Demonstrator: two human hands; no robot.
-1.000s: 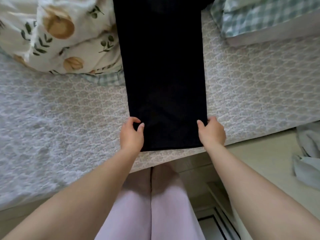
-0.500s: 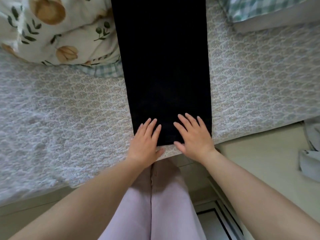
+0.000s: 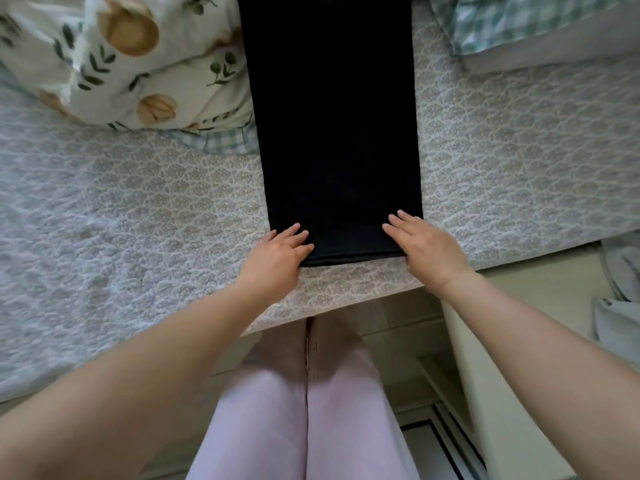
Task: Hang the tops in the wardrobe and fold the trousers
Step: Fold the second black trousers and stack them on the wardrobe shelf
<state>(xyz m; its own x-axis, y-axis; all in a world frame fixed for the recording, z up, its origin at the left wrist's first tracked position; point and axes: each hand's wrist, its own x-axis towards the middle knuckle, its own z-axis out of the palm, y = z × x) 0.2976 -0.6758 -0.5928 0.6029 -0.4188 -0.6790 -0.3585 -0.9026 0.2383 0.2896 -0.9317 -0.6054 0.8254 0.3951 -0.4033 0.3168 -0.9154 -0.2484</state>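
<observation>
Left hand [image 3: 277, 258], right hand [image 3: 426, 247]: both flat, fingers straight, pressing near hem corners of black trousers [image 3: 332, 133], gripping nothing. Trousers lie lengthwise on bed [image 3: 138, 209], seemingly leg on leg; fabric too dark to confirm. Crosswise folds not yet made. Waist end beyond frame. Tops, wardrobe not visible; hanging progress unknown.

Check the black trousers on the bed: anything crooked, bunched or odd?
Nothing stands out. The black trousers lie flat and straight on the grey patterned bedspread, hem even, with the left hand and right hand flat on its near corners.
</observation>
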